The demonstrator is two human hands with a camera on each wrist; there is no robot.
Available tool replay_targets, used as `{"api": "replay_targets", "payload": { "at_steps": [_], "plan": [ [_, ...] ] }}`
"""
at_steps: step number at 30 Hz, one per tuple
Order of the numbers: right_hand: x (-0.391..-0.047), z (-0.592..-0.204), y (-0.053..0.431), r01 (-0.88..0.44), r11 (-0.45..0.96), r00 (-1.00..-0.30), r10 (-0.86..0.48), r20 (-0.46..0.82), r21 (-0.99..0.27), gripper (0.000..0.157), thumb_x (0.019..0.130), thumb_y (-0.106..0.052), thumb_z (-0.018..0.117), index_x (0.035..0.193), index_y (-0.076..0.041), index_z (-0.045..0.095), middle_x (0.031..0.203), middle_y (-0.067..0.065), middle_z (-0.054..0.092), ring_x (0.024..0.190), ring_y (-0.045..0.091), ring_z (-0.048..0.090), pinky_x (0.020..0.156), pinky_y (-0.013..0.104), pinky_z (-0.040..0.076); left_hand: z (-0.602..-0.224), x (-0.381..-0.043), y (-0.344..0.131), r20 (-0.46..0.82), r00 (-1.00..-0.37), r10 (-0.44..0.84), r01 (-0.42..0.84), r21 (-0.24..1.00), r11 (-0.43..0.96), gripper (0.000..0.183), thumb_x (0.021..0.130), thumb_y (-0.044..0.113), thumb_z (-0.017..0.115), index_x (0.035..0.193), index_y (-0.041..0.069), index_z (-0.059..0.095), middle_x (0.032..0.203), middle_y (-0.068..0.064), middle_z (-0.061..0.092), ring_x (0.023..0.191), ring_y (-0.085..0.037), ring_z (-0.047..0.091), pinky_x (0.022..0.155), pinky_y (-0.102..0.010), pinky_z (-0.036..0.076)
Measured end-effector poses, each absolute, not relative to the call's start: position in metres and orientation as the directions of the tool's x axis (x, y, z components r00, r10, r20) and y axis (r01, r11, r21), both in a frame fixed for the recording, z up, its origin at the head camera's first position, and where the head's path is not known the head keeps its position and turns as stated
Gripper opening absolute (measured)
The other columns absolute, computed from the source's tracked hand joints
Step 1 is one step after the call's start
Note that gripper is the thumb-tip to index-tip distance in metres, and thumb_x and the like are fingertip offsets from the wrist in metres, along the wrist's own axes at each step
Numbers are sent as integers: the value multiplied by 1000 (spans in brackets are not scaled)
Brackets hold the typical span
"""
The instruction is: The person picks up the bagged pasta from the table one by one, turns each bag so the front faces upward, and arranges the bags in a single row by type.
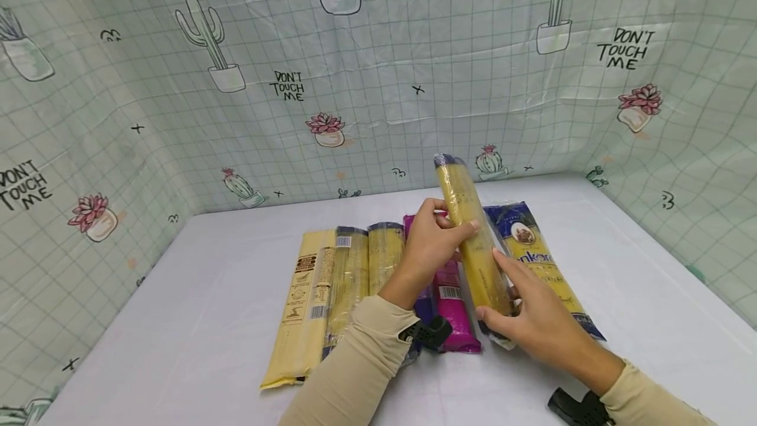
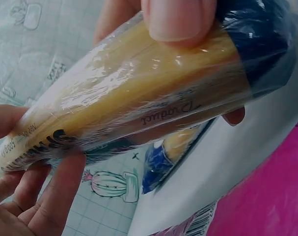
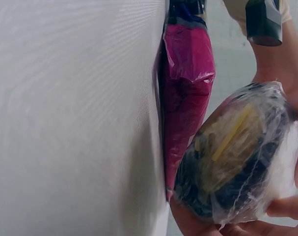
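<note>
A clear-wrapped spaghetti pack [image 1: 467, 222] with dark blue ends is lifted and tilted above the table, its top leaning left. My left hand [image 1: 428, 242] grips its upper part, the thumb across the front. Lower down, my right hand [image 1: 535, 307] holds the right side and bottom end. The left wrist view shows the wrapper [image 2: 134, 93] with printed words, held between both hands. In the right wrist view, the crinkled end of the spaghetti pack [image 3: 237, 152] faces the camera, pale strands visible through the film.
On the white table [image 1: 219, 307], a cream pack [image 1: 304, 301], two yellow spaghetti packs [image 1: 349, 275] [image 1: 386, 248] and a magenta pack [image 1: 454, 314] lie side by side. A blue and yellow pack [image 1: 541, 255] lies right of the hands. A patterned cloth [image 1: 378, 84] stands behind.
</note>
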State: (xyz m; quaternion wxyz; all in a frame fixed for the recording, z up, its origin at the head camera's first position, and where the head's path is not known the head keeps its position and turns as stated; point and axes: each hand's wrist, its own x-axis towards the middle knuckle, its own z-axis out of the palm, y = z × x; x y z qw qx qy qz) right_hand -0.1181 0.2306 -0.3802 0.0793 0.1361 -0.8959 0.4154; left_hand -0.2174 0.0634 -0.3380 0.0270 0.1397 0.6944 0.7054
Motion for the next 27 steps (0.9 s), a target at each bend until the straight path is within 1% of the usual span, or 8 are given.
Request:
{"api": "replay_targets", "payload": {
  "at_steps": [4, 7, 9, 13, 16, 18, 22, 27],
  "plan": [
    [-118, -381, 232, -307, 569, -952, -178, 251, -762, 89, 90, -28, 78, 158, -2, 26, 151, 20, 37, 89, 23, 60, 63, 27, 56, -339, -216, 66, 168, -954, 247, 161, 986, -46, 57, 88, 19, 78, 139, 11, 53, 94, -12, 58, 75, -21, 68, 58, -37, 60],
    [-118, -381, 232, -301, 523, -953, -182, 241, -797, 88, 91, -26, 76, 158, -2, 24, 155, 21, 33, 94, 26, 63, 65, 28, 57, -337, -214, 67, 158, -955, 252, 157, 987, -26, 65, 91, 24, 76, 148, 15, 49, 95, -9, 61, 80, -19, 68, 61, -37, 60],
    [-119, -380, 232, -294, 501, -955, -182, 233, -814, 88, 92, -25, 76, 159, -3, 23, 156, 21, 30, 97, 28, 64, 66, 28, 58, -334, -213, 67, 136, -958, 254, 135, 991, -20, 66, 95, 30, 71, 152, 13, 43, 99, -8, 63, 84, -20, 68, 63, -37, 60],
    [-118, -378, 233, -270, 474, -962, -175, 210, -838, 87, 93, -25, 74, 160, -6, 21, 158, 21, 27, 102, 30, 66, 68, 29, 58, -332, -214, 66, 67, -966, 248, 45, 995, -94, 55, 104, 37, 53, 149, 5, 45, 99, -10, 65, 86, -22, 68, 66, -38, 61],
    [-118, -377, 233, -263, 442, -963, -172, 207, -857, 85, 94, -21, 73, 160, -9, 21, 157, 23, 28, 103, 30, 66, 68, 30, 58, -333, -216, 65, 29, -967, 252, -12, 987, -157, 45, 106, 31, 45, 139, 1, 55, 96, -11, 66, 87, -21, 68, 65, -34, 60],
    [-117, -377, 233, -269, 425, -962, -166, 218, -864, 84, 94, -18, 72, 161, -11, 22, 156, 23, 30, 102, 27, 67, 70, 29, 58, -333, -216, 64, 20, -966, 258, -23, 986, -166, 40, 106, 26, 45, 133, 0, 60, 97, -11, 66, 89, -21, 68, 63, -31, 60],
    [-117, -377, 232, -303, 401, -953, -157, 261, -864, 81, 95, -15, 71, 161, -13, 23, 150, 23, 37, 96, 23, 66, 71, 29, 59, -333, -217, 63, 31, -959, 283, -18, 985, -170, 33, 106, 21, 48, 125, 4, 68, 99, -8, 68, 90, -18, 67, 64, -28, 58],
    [-116, -376, 233, -357, 363, -934, -162, 319, -861, 80, 95, -9, 69, 160, -8, 23, 148, 26, 39, 96, 19, 68, 73, 29, 59, -333, -219, 62, 20, -955, 295, -46, 975, -216, 31, 106, 17, 51, 132, 7, 65, 105, -9, 70, 91, -18, 67, 68, -31, 60]
  ]
}}
